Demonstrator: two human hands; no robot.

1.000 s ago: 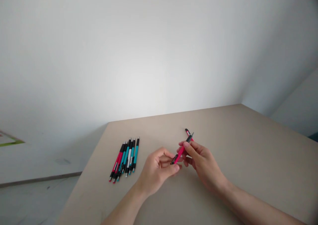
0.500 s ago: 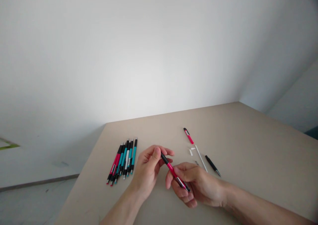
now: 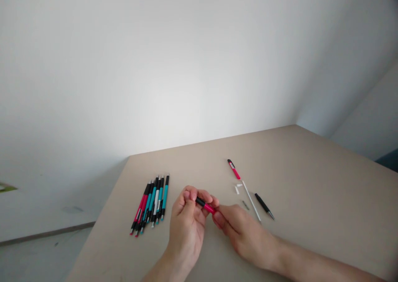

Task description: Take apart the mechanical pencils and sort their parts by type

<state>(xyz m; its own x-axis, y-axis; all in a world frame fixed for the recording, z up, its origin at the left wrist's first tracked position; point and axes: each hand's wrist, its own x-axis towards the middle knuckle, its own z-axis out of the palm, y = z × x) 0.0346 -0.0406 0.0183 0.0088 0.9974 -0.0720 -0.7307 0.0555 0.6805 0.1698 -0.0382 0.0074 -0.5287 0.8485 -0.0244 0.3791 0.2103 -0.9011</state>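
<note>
A red and black pen (image 3: 205,206) is held between both hands above the beige table (image 3: 311,182). My left hand (image 3: 187,228) pinches its black end with curled fingers. My right hand (image 3: 241,232) grips its other end, fingers closed round it. To the left lies a row of several red, teal and black pens (image 3: 151,203). To the right lie loose pen parts: a red barrel piece (image 3: 233,168), a thin white refill (image 3: 251,200), a black tip section (image 3: 264,205), a small spring (image 3: 245,205) and small white bits (image 3: 238,188).
The table's far edge meets a plain white wall (image 3: 186,66). Left of the table the pale floor (image 3: 40,253) shows. The table's right part is bare.
The pen has gone from upright in my right hand to lying across both hands, nearer me. The hands moved left and down, and the loose parts came into sight.
</note>
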